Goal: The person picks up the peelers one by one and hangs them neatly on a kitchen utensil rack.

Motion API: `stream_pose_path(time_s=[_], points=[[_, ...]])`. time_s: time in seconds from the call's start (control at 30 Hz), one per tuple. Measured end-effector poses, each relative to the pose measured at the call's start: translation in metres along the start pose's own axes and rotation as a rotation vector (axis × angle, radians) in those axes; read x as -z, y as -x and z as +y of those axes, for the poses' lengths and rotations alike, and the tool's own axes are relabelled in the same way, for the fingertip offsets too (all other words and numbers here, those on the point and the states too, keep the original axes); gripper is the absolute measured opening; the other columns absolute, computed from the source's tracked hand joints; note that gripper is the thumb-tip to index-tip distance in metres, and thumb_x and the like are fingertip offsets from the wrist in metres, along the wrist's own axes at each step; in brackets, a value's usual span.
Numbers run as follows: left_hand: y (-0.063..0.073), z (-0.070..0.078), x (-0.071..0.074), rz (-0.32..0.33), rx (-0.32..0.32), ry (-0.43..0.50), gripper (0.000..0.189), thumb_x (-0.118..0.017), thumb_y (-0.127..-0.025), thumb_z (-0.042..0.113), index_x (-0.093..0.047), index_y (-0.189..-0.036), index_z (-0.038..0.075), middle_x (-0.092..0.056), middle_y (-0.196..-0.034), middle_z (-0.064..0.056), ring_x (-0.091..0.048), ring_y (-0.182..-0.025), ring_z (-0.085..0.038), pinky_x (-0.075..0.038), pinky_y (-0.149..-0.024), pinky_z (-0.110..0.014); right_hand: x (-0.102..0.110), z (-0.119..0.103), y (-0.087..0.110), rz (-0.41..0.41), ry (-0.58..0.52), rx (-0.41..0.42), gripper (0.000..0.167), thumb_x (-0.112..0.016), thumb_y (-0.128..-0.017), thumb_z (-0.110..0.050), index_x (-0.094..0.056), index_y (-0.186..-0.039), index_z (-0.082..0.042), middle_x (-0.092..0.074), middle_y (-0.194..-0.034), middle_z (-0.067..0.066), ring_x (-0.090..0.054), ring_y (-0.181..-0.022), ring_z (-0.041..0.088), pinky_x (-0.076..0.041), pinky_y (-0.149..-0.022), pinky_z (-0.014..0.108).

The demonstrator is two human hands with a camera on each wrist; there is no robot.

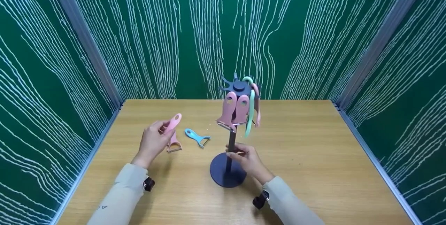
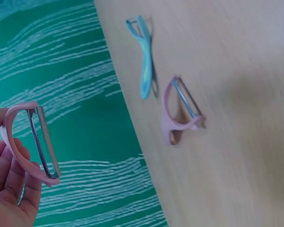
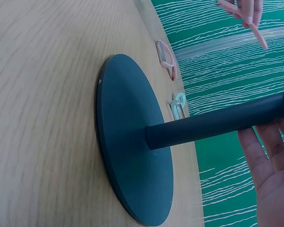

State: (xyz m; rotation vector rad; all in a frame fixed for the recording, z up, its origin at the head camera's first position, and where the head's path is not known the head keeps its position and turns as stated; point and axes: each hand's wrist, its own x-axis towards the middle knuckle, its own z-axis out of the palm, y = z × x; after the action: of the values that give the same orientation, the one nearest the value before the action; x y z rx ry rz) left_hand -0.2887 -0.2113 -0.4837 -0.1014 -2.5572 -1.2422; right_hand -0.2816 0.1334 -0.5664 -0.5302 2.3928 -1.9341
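My left hand (image 1: 154, 140) pinches a pink peeler (image 1: 174, 122) above the table; its metal blade faces the camera in the left wrist view. Below it on the table lies a second pink peeler (image 1: 174, 145), partly hidden by the hand in the head view. To its right lies a blue peeler (image 1: 196, 137). My right hand (image 1: 249, 158) grips the pole (image 1: 231, 145) of a dark stand just above its round base (image 1: 223, 176). From the stand's hooked top (image 1: 239, 86) hang several peelers, among them a front pink peeler (image 1: 229, 108) and a green peeler (image 1: 250, 113).
The stand is on a wooden table (image 1: 296, 183). Green walls (image 1: 296, 44) with white wavy lines enclose the back and both sides, joined by grey posts (image 1: 83, 37). Several bare hooks (image 1: 225, 80) point left and back on the stand's top.
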Motion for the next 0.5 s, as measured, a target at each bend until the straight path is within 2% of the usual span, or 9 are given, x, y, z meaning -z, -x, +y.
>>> stream_pose_path(time_s=[0.17, 0.37, 0.5], points=[[0.001, 0.011, -0.003, 0.012, -0.066, 0.028, 0.038, -0.081, -0.098, 0.011, -0.074, -0.134, 0.002, -0.075, -0.107, -0.015, -0.068, -0.09, -0.025, -0.057, -0.067, -0.017, 0.001, -0.001, 0.0, 0.004, 0.002, 0.014, 0.024, -0.075, -0.101, -0.005, -0.078, -0.124, 0.003, -0.08, -0.116, 0.02, -0.072, -0.105, 0.017, -0.062, -0.093, 0.026], [0.0, 0.013, -0.008, 0.052, -0.182, -0.014, 0.034, -0.084, -0.095, 0.007, -0.077, -0.126, 0.0, -0.075, -0.103, -0.014, -0.068, -0.09, -0.023, -0.056, -0.074, -0.018, 0.0, 0.0, 0.001, -0.004, 0.001, 0.036, 0.024, -0.075, -0.101, -0.005, -0.077, -0.123, 0.006, -0.079, -0.11, 0.022, -0.071, -0.098, 0.011, -0.06, -0.089, 0.021], [0.002, 0.014, -0.009, 0.058, -0.197, -0.006, 0.034, -0.085, -0.094, 0.007, -0.077, -0.126, 0.0, -0.075, -0.102, -0.013, -0.068, -0.089, -0.023, -0.056, -0.073, -0.018, 0.0, 0.0, 0.0, -0.009, -0.005, 0.04, 0.024, -0.075, -0.101, -0.005, -0.077, -0.123, 0.006, -0.079, -0.11, 0.022, -0.071, -0.098, 0.012, -0.06, -0.089, 0.021]])
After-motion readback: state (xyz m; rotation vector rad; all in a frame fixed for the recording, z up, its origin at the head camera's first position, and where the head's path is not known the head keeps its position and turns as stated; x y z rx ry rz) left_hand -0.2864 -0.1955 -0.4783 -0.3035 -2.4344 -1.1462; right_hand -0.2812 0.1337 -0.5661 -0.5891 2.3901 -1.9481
